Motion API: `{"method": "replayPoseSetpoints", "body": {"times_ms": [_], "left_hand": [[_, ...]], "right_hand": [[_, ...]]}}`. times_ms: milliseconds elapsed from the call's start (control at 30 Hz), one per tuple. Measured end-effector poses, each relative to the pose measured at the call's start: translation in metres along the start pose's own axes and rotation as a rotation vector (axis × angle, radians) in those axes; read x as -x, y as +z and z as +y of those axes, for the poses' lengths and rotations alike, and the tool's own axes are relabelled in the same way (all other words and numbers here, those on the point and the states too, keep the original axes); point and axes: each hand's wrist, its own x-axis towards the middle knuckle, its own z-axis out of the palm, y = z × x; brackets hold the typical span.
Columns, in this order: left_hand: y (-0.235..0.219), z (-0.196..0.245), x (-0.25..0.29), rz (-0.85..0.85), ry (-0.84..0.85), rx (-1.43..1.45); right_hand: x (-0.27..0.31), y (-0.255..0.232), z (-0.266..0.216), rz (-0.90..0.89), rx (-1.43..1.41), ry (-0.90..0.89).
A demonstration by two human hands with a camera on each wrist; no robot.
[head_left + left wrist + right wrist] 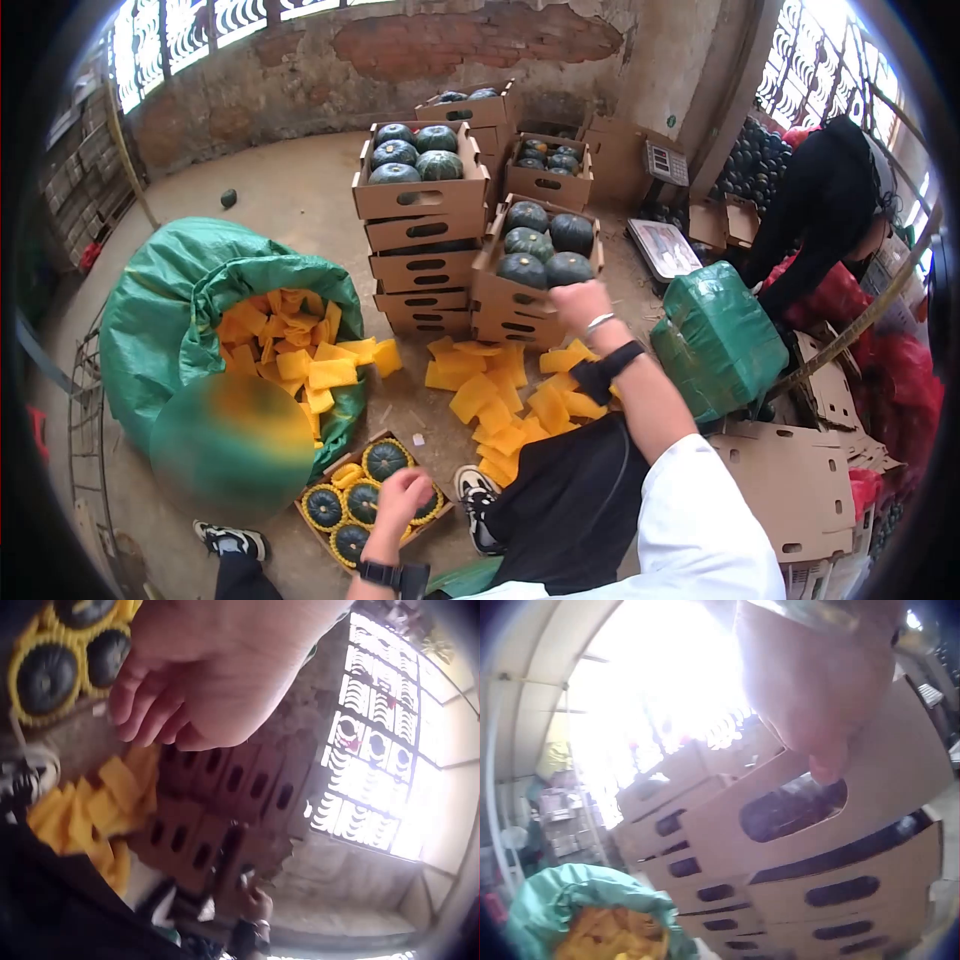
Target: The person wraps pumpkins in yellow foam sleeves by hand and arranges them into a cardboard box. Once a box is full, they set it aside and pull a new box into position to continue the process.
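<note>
My right hand point(583, 307) grips the near rim of the top cardboard box point(900, 765) on the right stack, a digit hanging down the outer wall by the handle hole. Several dark green pumpkins point(528, 242) fill that box; the fingers inside it are hidden. My left hand point(402, 497) hangs with loosely curled fingers and nothing in them, over an open box point(303, 512) on the floor. In that box sit pumpkins point(386, 461) wrapped in yellow foam nets. The left wrist view shows the same wrapped pumpkins point(46, 679) beside the left hand point(202, 690).
A taller stack of boxes point(428, 262) stands left of the right one. Yellow foam nets point(500, 395) lie on the floor; more fill a green sack point(170, 290). A green taped bundle point(718, 340), a scale point(663, 248) and a bending person point(830, 190) are at right.
</note>
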Motion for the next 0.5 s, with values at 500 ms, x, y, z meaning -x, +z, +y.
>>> {"method": "replayPoseSetpoints", "body": {"times_ms": [500], "left_hand": [[0.091,0.041,-0.068,-0.046,0.144,0.932]], "right_hand": [[0.002,0.027,0.003,0.19,-0.561,0.299]]}}
